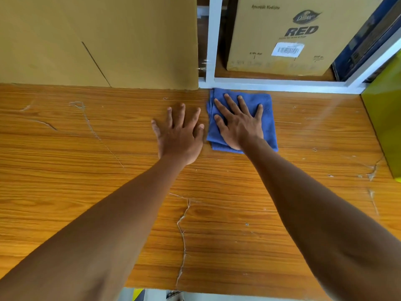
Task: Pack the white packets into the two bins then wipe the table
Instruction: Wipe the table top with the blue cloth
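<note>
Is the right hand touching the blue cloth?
Touching. The head view shows the right hand lying flat, fingers spread, on top of the blue cloth, on the wooden table.

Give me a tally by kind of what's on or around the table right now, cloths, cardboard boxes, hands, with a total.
Blue cloth: 1
Cardboard boxes: 2, plain one, printed one
Hands: 2, left hand, right hand
Total: 5

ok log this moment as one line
phase: wiping | right hand: flat on folded blue cloth | left hand: flat on bare wooden table | white packets: none visible
</note>
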Demonstrator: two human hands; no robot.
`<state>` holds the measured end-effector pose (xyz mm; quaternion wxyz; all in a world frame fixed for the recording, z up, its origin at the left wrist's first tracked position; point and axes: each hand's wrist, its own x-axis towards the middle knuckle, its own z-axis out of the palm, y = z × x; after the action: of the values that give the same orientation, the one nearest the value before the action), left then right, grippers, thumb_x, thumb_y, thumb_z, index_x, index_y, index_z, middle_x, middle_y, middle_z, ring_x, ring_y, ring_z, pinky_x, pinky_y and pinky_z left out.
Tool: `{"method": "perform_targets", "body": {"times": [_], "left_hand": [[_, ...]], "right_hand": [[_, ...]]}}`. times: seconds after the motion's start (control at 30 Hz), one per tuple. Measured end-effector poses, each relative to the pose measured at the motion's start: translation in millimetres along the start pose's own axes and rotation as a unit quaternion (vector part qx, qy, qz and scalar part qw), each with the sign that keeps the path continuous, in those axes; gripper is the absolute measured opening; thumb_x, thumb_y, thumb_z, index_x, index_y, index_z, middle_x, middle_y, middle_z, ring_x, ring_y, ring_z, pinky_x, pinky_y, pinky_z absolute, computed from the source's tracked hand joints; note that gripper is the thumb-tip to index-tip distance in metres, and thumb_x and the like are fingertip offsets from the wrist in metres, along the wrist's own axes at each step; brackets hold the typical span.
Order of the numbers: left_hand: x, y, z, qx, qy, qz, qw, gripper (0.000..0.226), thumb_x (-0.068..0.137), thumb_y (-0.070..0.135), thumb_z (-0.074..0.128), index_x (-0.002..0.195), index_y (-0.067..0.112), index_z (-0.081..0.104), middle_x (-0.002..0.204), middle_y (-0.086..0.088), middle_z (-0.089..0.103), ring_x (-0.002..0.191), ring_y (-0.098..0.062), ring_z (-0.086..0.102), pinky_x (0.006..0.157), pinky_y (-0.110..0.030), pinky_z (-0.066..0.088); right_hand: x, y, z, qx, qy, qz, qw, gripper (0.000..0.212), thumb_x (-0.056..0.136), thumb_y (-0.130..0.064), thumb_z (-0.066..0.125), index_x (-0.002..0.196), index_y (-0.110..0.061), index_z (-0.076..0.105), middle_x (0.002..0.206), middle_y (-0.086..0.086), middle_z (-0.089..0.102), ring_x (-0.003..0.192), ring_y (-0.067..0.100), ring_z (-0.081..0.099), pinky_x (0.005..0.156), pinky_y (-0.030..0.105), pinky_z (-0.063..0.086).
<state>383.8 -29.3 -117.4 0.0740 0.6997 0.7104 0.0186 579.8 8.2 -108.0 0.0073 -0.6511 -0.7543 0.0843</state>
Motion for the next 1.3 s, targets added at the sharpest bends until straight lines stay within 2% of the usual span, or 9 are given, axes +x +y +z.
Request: {"method": "perform_targets", "body": {"times": [0.13,0.37,0.63,0.87,1.13,1.3], "left_hand": [[1.7,-1.8,2.2,-0.011,0.008,0.006,1.0,0.058,0.105,0.064,-0.001,0.163,0.055,-0.005,0.176,0.01,-0.013,0.163,-0.029,-0.015,0.122,-0.074,-0.002],[1.6,-0.6,1.7,-0.007,0.016,0.014,1.0,0.059,0.106,0.062,0.002,0.164,0.052,-0.005,0.177,0.007,-0.009,0.163,-0.031,-0.011,0.122,-0.076,0.001],[4.2,-1.9,2.4,0.003,0.027,0.017,1.0,0.059,0.107,0.059,0.001,0.165,0.05,-0.004,0.177,0.005,-0.009,0.163,-0.031,-0.011,0.121,-0.076,0.002],[2.8,-0.5,0.4,-0.005,0.015,0.014,1.0,0.062,0.105,0.068,0.002,0.164,0.052,-0.007,0.176,0.006,-0.014,0.162,-0.031,-0.014,0.122,-0.075,-0.001],[1.9,0.7,-0.5,-0.008,0.01,0.012,1.0,0.062,0.104,0.067,-0.001,0.163,0.053,-0.008,0.176,0.008,-0.017,0.162,-0.03,-0.016,0.121,-0.076,0.0],[-0.1,0.8,-1.7,-0.004,0.009,0.01,1.0,0.064,0.102,0.07,-0.003,0.163,0.053,-0.008,0.176,0.007,-0.015,0.162,-0.031,-0.014,0.121,-0.076,0.0]], "right_hand": [[17.1,-2.4,-2.0,-0.001,-0.006,-0.003,1.0,0.063,0.105,-0.066,0.006,0.165,-0.049,-0.003,0.176,-0.015,-0.003,0.163,0.022,-0.005,0.119,0.078,-0.001],[-41.8,-10.3,6.7,0.006,-0.003,-0.02,1.0,0.063,0.106,-0.066,0.007,0.165,-0.048,-0.003,0.176,-0.015,-0.005,0.163,0.021,-0.007,0.121,0.075,-0.005],[37.7,-12.4,-2.5,-0.004,-0.006,-0.04,0.999,0.062,0.107,-0.062,0.007,0.166,-0.046,-0.002,0.176,-0.016,-0.003,0.163,0.021,-0.003,0.12,0.076,-0.004],[-51.6,-0.9,7.0,-0.002,0.005,-0.018,1.0,0.065,0.105,-0.068,0.008,0.166,-0.046,-0.002,0.175,-0.016,-0.005,0.163,0.018,-0.008,0.123,0.071,-0.005],[23.6,5.4,-2.9,0.002,0.0,-0.017,1.0,0.069,0.102,-0.071,0.004,0.166,-0.047,-0.002,0.176,-0.015,-0.002,0.163,0.021,-0.004,0.121,0.075,-0.002],[-22.9,-2.9,1.4,0.008,0.006,-0.004,1.0,0.069,0.103,-0.07,0.003,0.167,-0.043,-0.001,0.176,-0.013,-0.004,0.163,0.021,-0.005,0.122,0.073,-0.002]]}}
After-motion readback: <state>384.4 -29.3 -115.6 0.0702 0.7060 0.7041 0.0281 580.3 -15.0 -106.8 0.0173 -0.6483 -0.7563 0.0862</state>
